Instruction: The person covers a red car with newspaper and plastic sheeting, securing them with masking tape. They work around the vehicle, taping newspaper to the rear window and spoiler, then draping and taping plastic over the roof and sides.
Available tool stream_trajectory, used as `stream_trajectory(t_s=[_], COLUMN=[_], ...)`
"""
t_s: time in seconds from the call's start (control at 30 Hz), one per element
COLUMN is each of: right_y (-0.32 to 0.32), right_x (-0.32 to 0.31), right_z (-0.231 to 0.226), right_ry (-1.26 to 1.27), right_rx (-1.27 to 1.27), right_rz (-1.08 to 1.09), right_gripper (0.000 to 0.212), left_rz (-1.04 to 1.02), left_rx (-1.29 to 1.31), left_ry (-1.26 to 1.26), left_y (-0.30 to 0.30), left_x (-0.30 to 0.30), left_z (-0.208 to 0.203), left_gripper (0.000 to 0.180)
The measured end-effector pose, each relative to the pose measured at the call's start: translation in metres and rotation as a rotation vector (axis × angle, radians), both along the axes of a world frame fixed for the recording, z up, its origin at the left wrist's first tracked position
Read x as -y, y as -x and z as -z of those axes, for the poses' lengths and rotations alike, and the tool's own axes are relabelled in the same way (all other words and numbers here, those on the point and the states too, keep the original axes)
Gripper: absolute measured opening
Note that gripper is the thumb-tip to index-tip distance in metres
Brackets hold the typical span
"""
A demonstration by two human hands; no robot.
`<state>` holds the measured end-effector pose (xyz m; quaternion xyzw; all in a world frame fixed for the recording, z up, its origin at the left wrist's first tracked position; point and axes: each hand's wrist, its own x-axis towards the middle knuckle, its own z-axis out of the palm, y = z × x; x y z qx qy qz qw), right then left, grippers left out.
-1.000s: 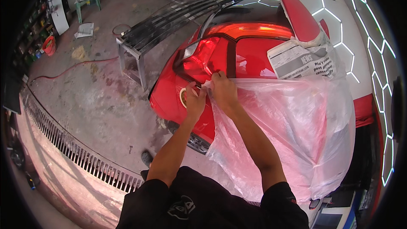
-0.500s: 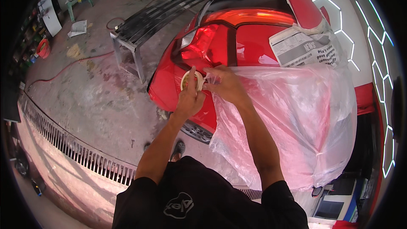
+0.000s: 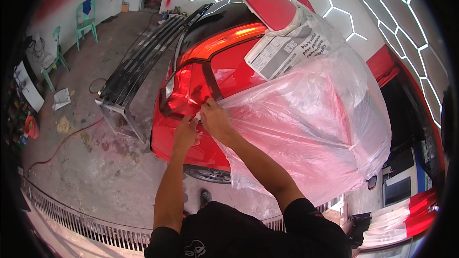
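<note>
A red car (image 3: 201,148) fills the middle of the frame, its right half draped in a clear plastic sheet (image 3: 306,124). The sheet's left edge meets both hands at centre, by the tail light (image 3: 189,91). The right hand (image 3: 215,119) pinches that edge; the left hand (image 3: 186,134), just beside it, presses fingertips against the car.

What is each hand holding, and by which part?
Both the left hand and right hand pinch the plastic sheet at its left edge, against the red car. Tape cannot be told.
</note>
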<state>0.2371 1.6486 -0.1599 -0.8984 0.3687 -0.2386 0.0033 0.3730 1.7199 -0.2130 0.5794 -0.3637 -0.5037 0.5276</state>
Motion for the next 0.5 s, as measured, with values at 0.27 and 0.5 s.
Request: stream_trajectory(t_s=[0.27, 0.5], right_y=[-0.020, -0.010], right_x=[-0.002, 0.002], right_z=[-0.005, -0.002], right_ry=[-0.072, -0.027], right_rx=[0.031, -0.063], right_rz=[0.135, 0.182], right_gripper=[0.047, 0.056], left_rz=[-0.056, 0.025], left_rx=[-0.071, -0.141], left_ry=[0.030, 0.051], left_y=[-0.014, -0.001], left_x=[0.028, 0.033], left_z=[0.024, 0.029], left_gripper=[0.027, 0.028])
